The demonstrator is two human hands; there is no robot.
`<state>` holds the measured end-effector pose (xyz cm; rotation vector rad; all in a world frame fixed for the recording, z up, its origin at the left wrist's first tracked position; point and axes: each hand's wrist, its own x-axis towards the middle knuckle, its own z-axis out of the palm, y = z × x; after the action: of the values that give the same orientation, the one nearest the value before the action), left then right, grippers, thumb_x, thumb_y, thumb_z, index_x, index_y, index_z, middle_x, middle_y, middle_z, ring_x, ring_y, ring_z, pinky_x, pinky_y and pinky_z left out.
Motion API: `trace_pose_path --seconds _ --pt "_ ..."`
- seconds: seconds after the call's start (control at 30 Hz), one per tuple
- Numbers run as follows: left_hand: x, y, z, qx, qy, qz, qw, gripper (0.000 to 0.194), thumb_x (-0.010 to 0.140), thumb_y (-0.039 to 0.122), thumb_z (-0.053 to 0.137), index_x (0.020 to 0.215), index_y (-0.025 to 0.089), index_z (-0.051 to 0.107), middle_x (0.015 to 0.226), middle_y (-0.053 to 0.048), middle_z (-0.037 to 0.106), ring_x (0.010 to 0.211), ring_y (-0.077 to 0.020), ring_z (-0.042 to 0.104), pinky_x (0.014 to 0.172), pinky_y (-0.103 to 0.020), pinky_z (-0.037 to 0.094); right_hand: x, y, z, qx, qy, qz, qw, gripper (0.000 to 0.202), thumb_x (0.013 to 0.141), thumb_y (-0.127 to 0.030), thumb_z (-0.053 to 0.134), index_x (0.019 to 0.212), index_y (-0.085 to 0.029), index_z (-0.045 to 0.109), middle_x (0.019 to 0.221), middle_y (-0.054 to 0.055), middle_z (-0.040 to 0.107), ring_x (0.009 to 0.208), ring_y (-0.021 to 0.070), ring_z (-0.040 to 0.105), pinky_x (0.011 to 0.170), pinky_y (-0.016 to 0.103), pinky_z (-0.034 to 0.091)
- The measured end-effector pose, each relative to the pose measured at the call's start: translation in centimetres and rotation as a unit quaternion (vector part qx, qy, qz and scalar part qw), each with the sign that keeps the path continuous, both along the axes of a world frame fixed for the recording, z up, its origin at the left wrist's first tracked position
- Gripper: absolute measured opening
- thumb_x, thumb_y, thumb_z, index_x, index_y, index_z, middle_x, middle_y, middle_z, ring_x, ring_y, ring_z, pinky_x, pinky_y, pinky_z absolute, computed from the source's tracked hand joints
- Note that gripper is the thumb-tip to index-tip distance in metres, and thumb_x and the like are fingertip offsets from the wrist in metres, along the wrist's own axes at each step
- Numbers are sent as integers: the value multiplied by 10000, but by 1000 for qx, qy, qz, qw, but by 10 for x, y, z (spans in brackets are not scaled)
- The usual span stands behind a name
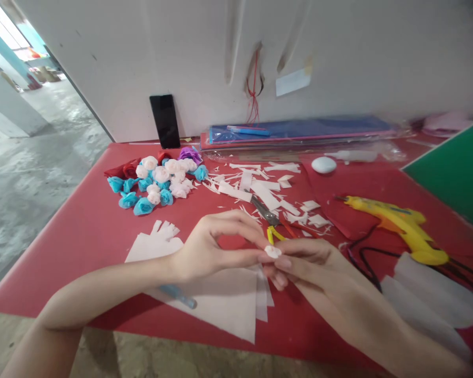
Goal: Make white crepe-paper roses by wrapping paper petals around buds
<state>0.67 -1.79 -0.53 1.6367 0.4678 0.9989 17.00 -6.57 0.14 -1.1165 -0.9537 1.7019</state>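
Between the fingertips of both hands is a small white paper flower (273, 252), rolled and about a fingertip wide. My left hand (220, 244) pinches it from the left, thumb below and index finger above. From the right, my right hand (311, 262) grips it too, its lower fingers curled underneath. Just beyond the fingers lie pliers (265, 211) with yellow and red handles, partly hidden by the hands. Below my left hand, white paper sheets (224, 304) lie on the red table (102, 273), with a blue pen (177, 296) on top.
Blue, white, red and purple paper flowers (153, 181) cluster at back left, near a phone (165, 122) leaning on the wall. White paper scraps (266, 194) are strewn mid-table. A yellow glue gun (402, 226) and its dark cord lie right, near a green board (457, 168).
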Motion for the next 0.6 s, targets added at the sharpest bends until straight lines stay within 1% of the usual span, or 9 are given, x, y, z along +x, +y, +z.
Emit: trace_pose_path --seconds 0.17,0.33,0.43,0.53,0.6 --pt "0 -1 -4 45 -12 11 999 74 671 125 681 739 147 666 725 -22 599 694 -99 556 703 -245 479 -2 0 -3 -1 -3 -7 1000 79 573 -309 766 582 -245 722 487 -16 605 489 89 510 524 215 434" --pt "0 -3 -2 102 -22 17 994 60 669 115 681 724 124 658 710 -29 582 682 -101 546 689 -252 476 -1 -1 -8 -2 -5 -4 1000 83 534 -251 790 578 -269 722 562 -23 659 531 81 536 542 183 435" --pt "-1 -3 1 149 -20 2 989 35 683 136 674 711 133 653 694 -28 582 671 -106 543 685 -263 481 -1 -1 -7 -7 2 22 1000 95 512 -225 799 546 -255 716 504 -32 625 507 73 515 532 174 424" --pt "-2 0 2 188 -15 0 982 20 703 150 658 715 148 642 693 -25 594 671 -105 550 693 -262 484 -2 -1 -5 -3 10 51 999 85 551 -245 781 518 -232 704 466 -32 582 494 73 495 545 182 424" --pt "-2 1 3 204 -15 6 979 23 714 168 649 713 151 634 684 -22 593 662 -104 553 688 -261 485 -3 0 -3 4 12 56 998 125 575 -283 766 497 -221 692 456 -26 563 486 81 484 538 195 425"
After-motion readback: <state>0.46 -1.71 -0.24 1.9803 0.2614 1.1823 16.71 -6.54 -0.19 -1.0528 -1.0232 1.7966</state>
